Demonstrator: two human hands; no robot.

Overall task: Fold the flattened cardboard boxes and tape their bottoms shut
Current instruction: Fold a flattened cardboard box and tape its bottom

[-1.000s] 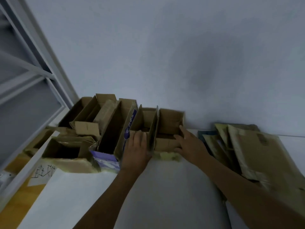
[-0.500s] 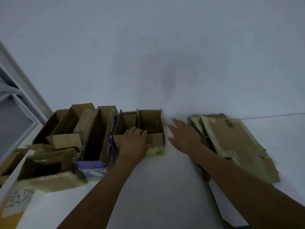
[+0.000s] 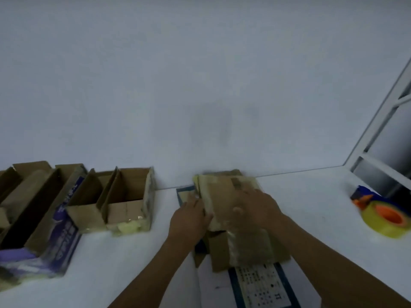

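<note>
A stack of flattened cardboard boxes (image 3: 224, 190) lies on the white table (image 3: 311, 196) against the wall. My right hand (image 3: 253, 210) rests on top of the stack, fingers spread over the top flattened box. At that box's left edge is my left hand (image 3: 189, 218), its fingers curled against the edge. Both hands are blurred. Several folded, open-topped boxes stand in a row at the left; the nearest one (image 3: 129, 201) shows yellowish tape along its lower front. A yellow tape roll on an orange and blue dispenser (image 3: 384, 218) sits at the far right.
A long box with purple-blue print (image 3: 55, 230) stands at the left front. A printed sheet with a blue border (image 3: 260, 285) lies under the stack's near end. A white window frame (image 3: 378, 141) rises at the right corner. The grey wall (image 3: 200, 85) backs the table.
Both hands left the rightmost folded box and moved right onto the flattened stack. The view swung right, bringing the tape dispenser into sight.
</note>
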